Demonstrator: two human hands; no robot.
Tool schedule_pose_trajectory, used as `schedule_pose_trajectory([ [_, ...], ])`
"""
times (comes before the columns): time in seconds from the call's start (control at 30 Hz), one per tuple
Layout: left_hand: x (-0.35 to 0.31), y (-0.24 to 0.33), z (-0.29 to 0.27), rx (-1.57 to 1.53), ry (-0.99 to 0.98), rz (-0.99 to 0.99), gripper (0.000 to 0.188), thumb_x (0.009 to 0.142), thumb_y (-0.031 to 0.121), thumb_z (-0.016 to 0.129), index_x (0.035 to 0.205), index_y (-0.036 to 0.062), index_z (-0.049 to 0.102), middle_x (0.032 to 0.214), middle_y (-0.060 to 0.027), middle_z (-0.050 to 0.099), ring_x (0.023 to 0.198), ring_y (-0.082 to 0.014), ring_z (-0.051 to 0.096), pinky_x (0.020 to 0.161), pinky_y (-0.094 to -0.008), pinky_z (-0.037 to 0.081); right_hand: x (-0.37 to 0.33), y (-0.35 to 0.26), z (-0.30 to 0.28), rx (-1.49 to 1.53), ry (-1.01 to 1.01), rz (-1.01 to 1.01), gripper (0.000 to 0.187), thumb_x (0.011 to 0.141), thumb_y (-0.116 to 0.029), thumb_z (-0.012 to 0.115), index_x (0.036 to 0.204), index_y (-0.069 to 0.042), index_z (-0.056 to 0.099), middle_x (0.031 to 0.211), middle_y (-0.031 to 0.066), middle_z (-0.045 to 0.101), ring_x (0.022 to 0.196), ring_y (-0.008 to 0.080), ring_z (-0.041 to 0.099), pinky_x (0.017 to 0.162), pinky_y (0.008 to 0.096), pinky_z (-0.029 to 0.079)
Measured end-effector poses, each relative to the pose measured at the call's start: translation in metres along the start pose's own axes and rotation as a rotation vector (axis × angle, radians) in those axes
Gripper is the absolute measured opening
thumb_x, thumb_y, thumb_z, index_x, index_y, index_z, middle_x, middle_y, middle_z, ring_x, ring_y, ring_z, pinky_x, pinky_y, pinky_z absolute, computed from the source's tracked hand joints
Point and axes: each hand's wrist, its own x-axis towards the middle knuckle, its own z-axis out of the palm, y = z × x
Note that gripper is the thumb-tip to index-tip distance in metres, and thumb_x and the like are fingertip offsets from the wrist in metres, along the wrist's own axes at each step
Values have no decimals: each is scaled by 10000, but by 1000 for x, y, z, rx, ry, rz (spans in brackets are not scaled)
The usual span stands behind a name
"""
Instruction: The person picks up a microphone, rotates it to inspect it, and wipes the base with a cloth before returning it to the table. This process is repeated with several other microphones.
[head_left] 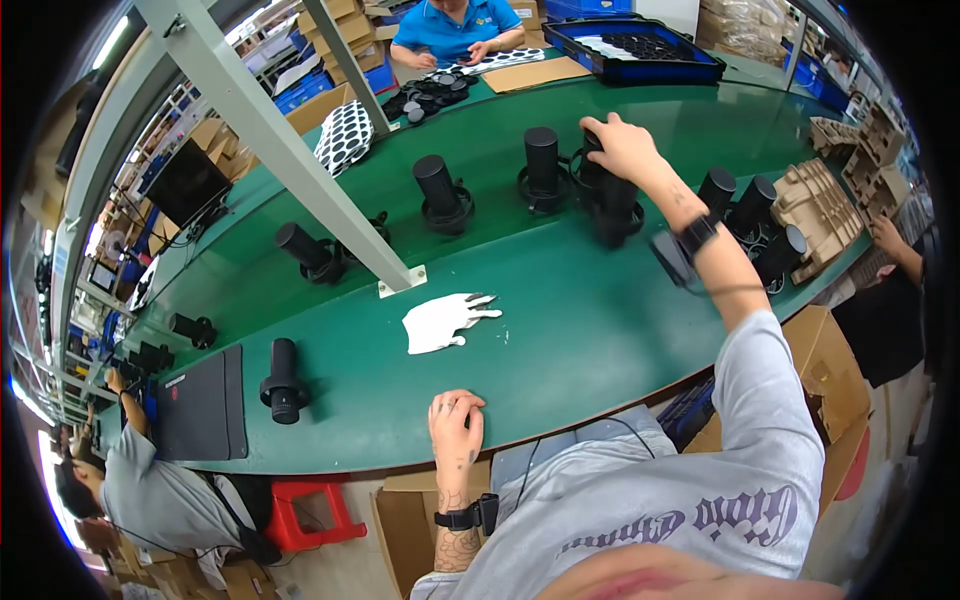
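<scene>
A black cylinder (612,205) with a wider ringed base is gripped near its top by the right hand (625,150), right of the upper centre of the frame. It is held from above, its base hanging below the fingers and smeared by blur; whether the table (560,310) is touched by it cannot be told. The left hand (457,425) is rested palm down by the table's near edge, at lower centre, with its fingers half curled; whether anything is held under them cannot be told

Just left of the held piece, an upright black unit (540,165) is seen, followed by another upright unit (437,190) farther left. A tilted unit (307,252) is seen left of a grey post (290,160), by which the view of 1 more piece is partly blocked. At right, beyond the right forearm, 3 black cylinders (755,205) are grouped beside a brown moulded tray (818,215). A white glove (445,322) is laid at mid-frame, between the post's foot and the left hand. At lower left, 1 black unit (285,380) is placed near a dark mat (205,405)
</scene>
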Motion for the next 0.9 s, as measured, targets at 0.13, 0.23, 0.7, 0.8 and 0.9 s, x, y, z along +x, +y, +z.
schedule_pose_trajectory([
  [0.13, -1, 3, -3, -86, 68, -22, 97, 778, -9, 590, 858, 33, 625, 884, -109, 607, 819, -264, 584, 757, -348, 465, -98, -8, -59, 313, 319, -66, 520, 783, -157, 689, 1264, -180, 492, 1005, 152, 581, 839, 290, 620, 723, 370, 514],
  [0.23, -2, 26, -6, -460, 132, -287, 228, 834, 8, 596, 1057, -30, 564, 956, -105, 614, 803, -162, 640, 644, -251, 524, -175, -5, -54, 1173, 261, 82, 551, 794, -110, 706, 1289, -80, 466, 1033, 81, 594, 828, 146, 607, 709, 264, 504],
  [0.7, 30, 167, -33, -502, -10, -54, 707, 597, 143, 831, 1181, 13, 454, 1022, -118, 557, 858, -168, 602, 697, -269, 515, -272, -77, 38, 2446, -158, 230, 721, 796, -376, 657, 1338, -23, 340, 1167, 251, 521, 1035, 308, 586, 898, 401, 498],
  [0.8, 27, 166, -31, -465, 30, 42, 737, 553, 167, 875, 1138, 4, 459, 999, -134, 582, 858, -221, 631, 686, -288, 529, -271, -78, 31, 2592, -267, 160, 666, 830, -363, 620, 1334, -25, 346, 1181, 247, 511, 1010, 305, 596, 878, 389, 517],
  [0.9, 28, 165, -31, -453, 83, 174, 731, 526, 204, 902, 1099, 2, 495, 971, -143, 613, 811, -255, 654, 653, -300, 541, -273, -87, 16, 2582, -161, 302, 679, 819, -341, 597, 1321, 34, 334, 1148, 284, 522, 928, 278, 637, 826, 358, 539],
])
